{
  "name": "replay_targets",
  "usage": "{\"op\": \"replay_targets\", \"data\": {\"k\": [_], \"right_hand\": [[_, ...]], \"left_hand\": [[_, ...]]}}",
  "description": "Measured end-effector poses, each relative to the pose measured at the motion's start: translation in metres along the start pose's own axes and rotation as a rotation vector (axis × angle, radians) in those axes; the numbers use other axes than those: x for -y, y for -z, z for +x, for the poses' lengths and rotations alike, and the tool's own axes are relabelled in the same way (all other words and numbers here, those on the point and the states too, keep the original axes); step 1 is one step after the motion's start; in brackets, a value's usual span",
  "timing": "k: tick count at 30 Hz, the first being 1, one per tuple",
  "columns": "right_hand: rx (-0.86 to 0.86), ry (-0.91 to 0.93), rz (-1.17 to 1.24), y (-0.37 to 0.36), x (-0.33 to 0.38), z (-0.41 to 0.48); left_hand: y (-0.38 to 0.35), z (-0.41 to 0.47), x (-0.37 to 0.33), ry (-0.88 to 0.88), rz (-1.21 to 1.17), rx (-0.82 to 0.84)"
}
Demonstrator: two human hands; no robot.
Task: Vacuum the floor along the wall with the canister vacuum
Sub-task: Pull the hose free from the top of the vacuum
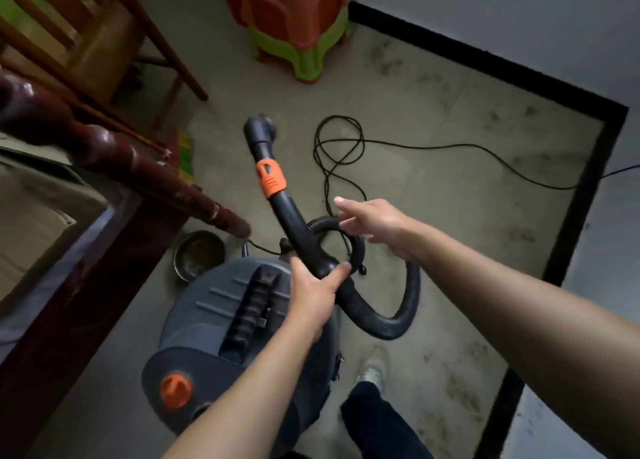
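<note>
One stained floor [467, 154], black skirting [485, 60], pale wall [519, 15], canister vacuum [214, 313]

Two bare forearms reach forward into view. The left forearm [249, 389] rises from the near edge, and the left hand [313, 289] curls around the lower end of a black plastic vacuum wand [294, 223], thumb on its right side, fingers wrapped over the left. The right forearm [502, 303] enters from the right edge. The right hand [374, 223] is farther out, palm down, fingers loosely extended and pointing left, holding nothing. Whether its fingertips touch anything cannot be told.
</note>
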State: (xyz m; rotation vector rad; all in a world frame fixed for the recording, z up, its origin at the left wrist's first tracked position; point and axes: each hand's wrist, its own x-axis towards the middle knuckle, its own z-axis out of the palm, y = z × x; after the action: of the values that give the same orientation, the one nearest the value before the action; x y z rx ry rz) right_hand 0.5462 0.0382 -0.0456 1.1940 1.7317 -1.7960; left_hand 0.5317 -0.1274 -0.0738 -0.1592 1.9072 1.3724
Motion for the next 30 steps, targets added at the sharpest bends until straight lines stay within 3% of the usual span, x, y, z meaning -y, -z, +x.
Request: {"op": "replay_targets", "data": {"k": [3, 9, 14, 17, 22, 27, 30], "right_hand": [[0.094, 0.036, 0.03, -0.027, 0.012, 0.017], [-0.014, 0.106, 0.135, -0.038, -0.01, 0.029], [-0.075, 0.196, -0.123, -0.027, -0.036, 0.023], [-0.12, 0.158, -0.458, -0.022, -0.047, 0.014], [-0.134, 0.173, -0.834, -0.047, -0.063, 0.0], [-0.216, 0.261, -0.769, -0.093, -0.073, -0.013], [-0.223, 0.241, -0.656, -0.122, -0.076, -0.018]], "left_hand": [[-0.006, -0.008, 0.018, -0.101, 0.25, 0.132], [0.017, -0.006, 0.018, -0.15, 0.647, 0.271], [0.069, -0.003, -0.001, -0.33, 0.727, 0.09], [0.11, -0.004, -0.004, -0.365, 0.745, -0.043], [0.181, -0.027, 0.022, -0.298, 0.963, -0.23], [0.238, -0.062, 0.058, -0.172, 1.082, -0.392], [0.252, -0.076, 0.079, -0.09, 1.092, -0.3]]}}
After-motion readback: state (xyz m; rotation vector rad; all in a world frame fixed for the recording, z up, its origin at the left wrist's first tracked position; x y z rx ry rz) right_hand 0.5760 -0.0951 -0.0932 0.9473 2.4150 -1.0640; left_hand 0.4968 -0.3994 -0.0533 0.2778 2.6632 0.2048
